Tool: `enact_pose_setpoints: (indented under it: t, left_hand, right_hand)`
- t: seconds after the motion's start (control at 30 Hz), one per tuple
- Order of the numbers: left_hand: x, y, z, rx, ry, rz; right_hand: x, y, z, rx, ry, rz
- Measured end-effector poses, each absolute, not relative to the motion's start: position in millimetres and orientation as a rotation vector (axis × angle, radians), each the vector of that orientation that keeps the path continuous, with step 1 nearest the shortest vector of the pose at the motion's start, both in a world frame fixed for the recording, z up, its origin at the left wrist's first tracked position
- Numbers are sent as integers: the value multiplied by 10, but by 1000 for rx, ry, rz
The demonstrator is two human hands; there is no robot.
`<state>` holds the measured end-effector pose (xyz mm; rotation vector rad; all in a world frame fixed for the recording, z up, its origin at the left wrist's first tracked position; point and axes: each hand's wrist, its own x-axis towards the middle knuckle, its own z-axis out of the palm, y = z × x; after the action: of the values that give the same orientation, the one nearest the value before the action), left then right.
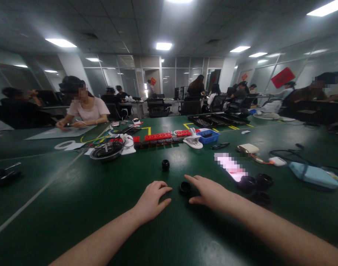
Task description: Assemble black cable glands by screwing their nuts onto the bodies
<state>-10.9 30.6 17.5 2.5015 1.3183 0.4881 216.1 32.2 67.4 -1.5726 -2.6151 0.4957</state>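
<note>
While cap [165, 165] and ring [185, 188] stand apart, yet ungripped, I remotely poise left hand [152, 199] and right hand [209, 190], fingers loose, flanking the ring.

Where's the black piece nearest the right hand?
In the head view, the black piece sits slightly right of centre on the green table, between the left hand and right hand.

No text is readable: the red banner [282, 77] on the right and the red diamond sign [153, 81] at the back are blurred, and the phone [232, 168] screen is pixelated.
</note>
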Motion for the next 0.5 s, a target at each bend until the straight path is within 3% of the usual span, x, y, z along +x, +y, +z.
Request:
enact_pose_setpoints:
  t: [0.5]
  left_hand:
    - [-123, 330, 168, 2474, 1299, 486]
  right_hand:
    - [2109, 355, 551, -1532, -2655, 403]
